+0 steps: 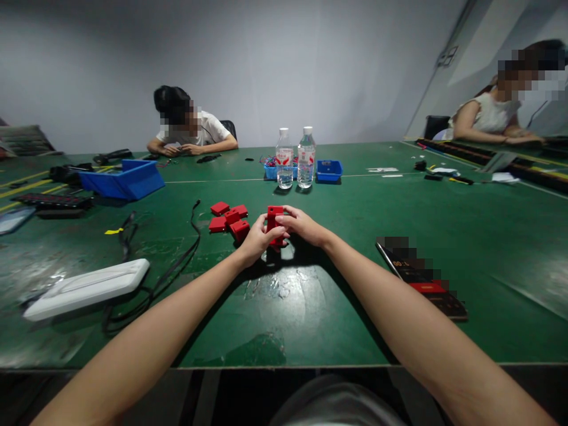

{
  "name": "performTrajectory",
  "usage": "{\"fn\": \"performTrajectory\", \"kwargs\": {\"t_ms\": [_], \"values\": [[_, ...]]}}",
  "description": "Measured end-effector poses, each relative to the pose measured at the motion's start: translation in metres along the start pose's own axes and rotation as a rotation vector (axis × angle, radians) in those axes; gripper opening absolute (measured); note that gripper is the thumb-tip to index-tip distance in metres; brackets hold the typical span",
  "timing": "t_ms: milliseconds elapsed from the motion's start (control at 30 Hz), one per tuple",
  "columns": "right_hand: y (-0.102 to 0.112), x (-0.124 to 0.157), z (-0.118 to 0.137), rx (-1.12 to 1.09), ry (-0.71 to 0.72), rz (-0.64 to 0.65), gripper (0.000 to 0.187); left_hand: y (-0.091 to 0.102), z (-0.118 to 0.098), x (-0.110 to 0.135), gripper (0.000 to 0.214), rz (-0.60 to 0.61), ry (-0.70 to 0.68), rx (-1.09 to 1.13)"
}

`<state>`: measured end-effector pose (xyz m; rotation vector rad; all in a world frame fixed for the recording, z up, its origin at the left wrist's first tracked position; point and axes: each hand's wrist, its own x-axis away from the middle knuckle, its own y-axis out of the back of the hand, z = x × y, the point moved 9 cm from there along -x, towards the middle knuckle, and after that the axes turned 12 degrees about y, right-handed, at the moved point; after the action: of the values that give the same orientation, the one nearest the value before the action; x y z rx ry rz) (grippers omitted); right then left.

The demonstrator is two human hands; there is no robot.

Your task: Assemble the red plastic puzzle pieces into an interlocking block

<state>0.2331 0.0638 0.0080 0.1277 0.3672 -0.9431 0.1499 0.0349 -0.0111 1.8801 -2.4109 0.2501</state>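
Observation:
Both my hands meet at the middle of the green table (337, 284) around one small red plastic block (274, 218). My left hand (257, 239) curls round its lower left side with the thumb across the front. My right hand (303, 225) pinches its upper right side with closed fingers. Just left of my hands lies a loose pile of several similar red blocks (231, 217), untouched.
A phone (421, 278) lies right of my right forearm. A white flat case (89, 287) and black cables (177, 260) lie at left. Two water bottles (295, 157) and blue bins (126, 179) stand farther back. Two other people sit at the far side.

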Motion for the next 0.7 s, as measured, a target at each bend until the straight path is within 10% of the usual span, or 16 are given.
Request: {"fn": "performTrajectory", "kwargs": {"t_ms": [700], "values": [[0.008,-0.002,-0.017,-0.043,-0.063,-0.055,0.038,0.012,-0.051,0.034,0.048,-0.541,-0.287,-1.017]]}}
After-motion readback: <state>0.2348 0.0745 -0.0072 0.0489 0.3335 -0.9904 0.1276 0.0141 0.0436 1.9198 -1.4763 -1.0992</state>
